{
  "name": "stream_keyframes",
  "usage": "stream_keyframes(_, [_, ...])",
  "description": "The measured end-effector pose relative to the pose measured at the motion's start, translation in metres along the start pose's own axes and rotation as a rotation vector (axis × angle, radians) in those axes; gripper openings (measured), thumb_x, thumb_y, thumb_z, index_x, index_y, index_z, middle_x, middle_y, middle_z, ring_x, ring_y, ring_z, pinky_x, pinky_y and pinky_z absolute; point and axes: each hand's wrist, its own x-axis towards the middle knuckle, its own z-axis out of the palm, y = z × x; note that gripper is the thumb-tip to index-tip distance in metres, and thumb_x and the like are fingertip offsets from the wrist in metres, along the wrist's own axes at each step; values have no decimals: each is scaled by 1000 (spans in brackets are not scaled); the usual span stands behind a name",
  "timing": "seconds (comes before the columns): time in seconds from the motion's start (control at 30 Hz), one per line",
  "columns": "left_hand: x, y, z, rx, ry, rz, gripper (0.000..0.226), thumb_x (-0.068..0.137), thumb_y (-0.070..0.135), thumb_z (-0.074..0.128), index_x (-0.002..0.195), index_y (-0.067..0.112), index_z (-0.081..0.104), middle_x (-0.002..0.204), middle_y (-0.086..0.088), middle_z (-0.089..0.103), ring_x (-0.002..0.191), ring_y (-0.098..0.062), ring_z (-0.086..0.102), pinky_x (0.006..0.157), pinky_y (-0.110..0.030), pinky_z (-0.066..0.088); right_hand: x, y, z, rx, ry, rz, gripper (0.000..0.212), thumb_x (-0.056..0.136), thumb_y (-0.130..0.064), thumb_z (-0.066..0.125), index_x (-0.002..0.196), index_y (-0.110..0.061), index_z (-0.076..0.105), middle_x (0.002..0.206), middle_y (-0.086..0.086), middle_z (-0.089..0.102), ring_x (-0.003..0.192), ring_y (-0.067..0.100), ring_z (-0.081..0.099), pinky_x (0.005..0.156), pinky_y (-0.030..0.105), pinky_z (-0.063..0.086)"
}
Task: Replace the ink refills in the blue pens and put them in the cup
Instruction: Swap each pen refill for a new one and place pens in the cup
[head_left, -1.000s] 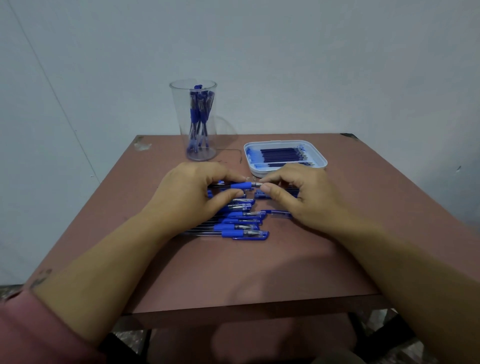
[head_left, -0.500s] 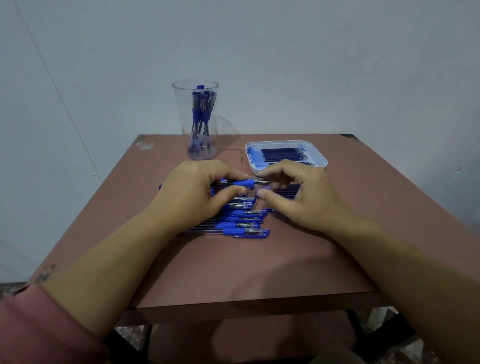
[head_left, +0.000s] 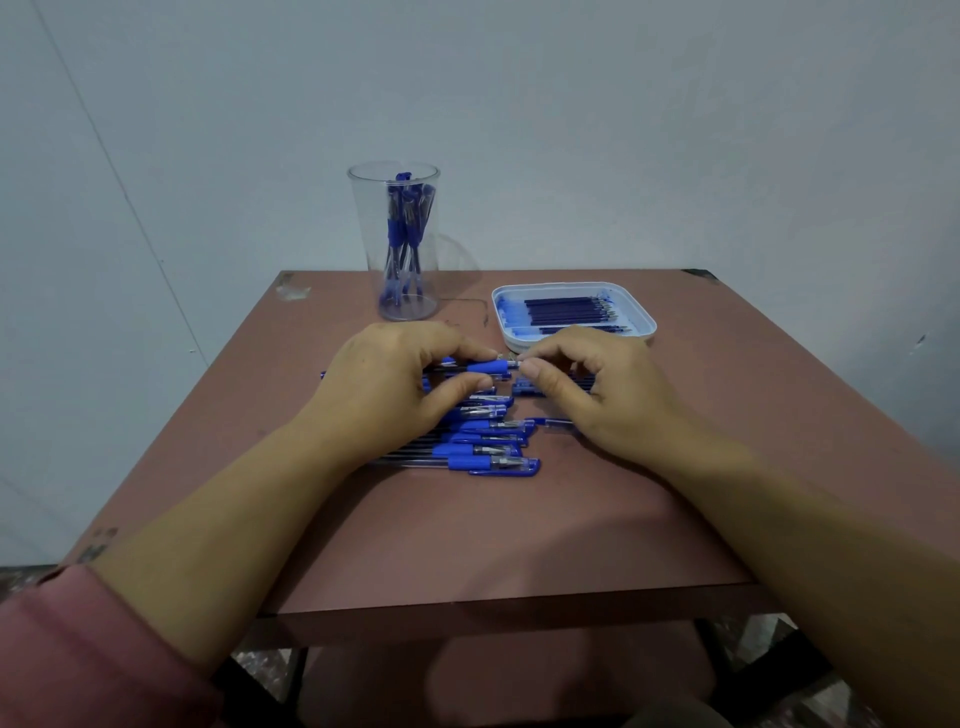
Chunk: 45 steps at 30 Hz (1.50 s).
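Observation:
My left hand (head_left: 400, 387) grips a blue pen (head_left: 488, 367) by its barrel, just above the table. My right hand (head_left: 592, 384) pinches that pen's tip end between thumb and forefinger. Below both hands lies a row of several blue pens (head_left: 483, 451) on the brown table (head_left: 467, 530). A clear plastic cup (head_left: 396, 241) at the back holds several blue pens upright. To its right a white tray (head_left: 641, 325) holds several dark ink refills (head_left: 569, 310).
A pale wall rises directly behind the table. A loose blue cap or pen part (head_left: 553, 423) lies just under my right hand. More dark parts (head_left: 524, 388) lie between the two hands, partly hidden.
Both hands stay on the same pen. The right hand's fingers have shifted slightly at the tip end, and the pen sits a little higher.

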Motion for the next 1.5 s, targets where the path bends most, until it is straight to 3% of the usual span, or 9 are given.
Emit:
stream_keyframes(0.1, [1, 0, 0, 11, -1, 15, 23, 84, 42, 67, 105, 37, 74, 83, 32, 57, 78, 2, 57, 66, -24, 50, 0, 0, 0, -5, -8, -14, 11, 88, -22, 69, 97, -25, 66, 85, -23, 61, 77, 1, 59, 69, 9, 41])
stream_keyframes(0.27, [1, 1, 0, 31, 1, 32, 23, 85, 42, 66, 105, 37, 74, 81, 32, 54, 78, 3, 55, 64, -20, 47, -1, -1, 0, 31, -9, 34, 17, 88, -36, 64, 103, -27, 65, 86, -20, 63, 80, 5, 62, 71, 10, 43])
stream_keyframes(0.4, [1, 2, 0, 56, 6, 46, 23, 86, 43, 65, 105, 35, 74, 82, 29, 56, 78, 2, 54, 64, -14, 41, 0, 2, 3, -6, -20, 20, 7, 89, -27, 66, 95, -25, 68, 84, -20, 64, 77, 2, 61, 69, 11, 44])
stream_keyframes(0.53, [1, 2, 0, 102, -9, 78, 33, 90, 48, 53, 107, 29, 74, 92, 15, 66, 81, -5, 60, 65, -26, 51, 0, 1, 2, -27, 0, -9, 14, 85, -20, 71, 96, -26, 64, 83, -18, 62, 75, 6, 60, 68, 12, 45])
stream_keyframes(0.67, [1, 3, 5, 179, -7, 86, 39, 92, 45, 46, 108, 22, 74, 94, 4, 64, 84, -16, 60, 64, -37, 55, -1, -3, 4, -189, 53, -71, 25, 89, -33, 60, 103, -14, 68, 87, -8, 66, 76, 5, 58, 71, 19, 49])
stream_keyframes(1.07, [-1, 12, 8, 141, -18, 39, 38, 92, 40, 47, 107, 15, 72, 92, -1, 64, 84, -21, 60, 69, -39, 54, -6, -2, 5, -395, 52, -117, 28, 93, -31, 51, 105, -13, 69, 90, 1, 69, 80, 25, 61, 71, 46, 50])
stream_keyframes(1.27, [-2, 11, 6, 111, -38, 34, 31, 91, 35, 54, 106, 14, 71, 94, 1, 64, 85, -18, 58, 73, -37, 53, -8, -1, 1, -234, 13, -48, 20, 87, -31, 65, 104, -19, 67, 92, -14, 63, 84, 10, 57, 79, 39, 49])
stream_keyframes(1.37, [-3, 10, 5, 127, -36, 37, 31, 92, 35, 53, 107, 14, 71, 96, 1, 64, 87, -16, 58, 75, -34, 52, -10, -1, -2, -205, 37, 6, 34, 88, -39, 61, 113, -17, 67, 95, -10, 67, 85, 6, 58, 81, 34, 50])
stream_keyframes(1.5, [-3, 11, 4, 136, -27, 52, 30, 93, 33, 53, 108, 14, 71, 96, 0, 64, 87, -17, 58, 75, -32, 51, -8, -1, -2, -208, 29, -42, 21, 91, -28, 61, 105, -17, 72, 90, -5, 69, 81, 10, 59, 76, 29, 49])
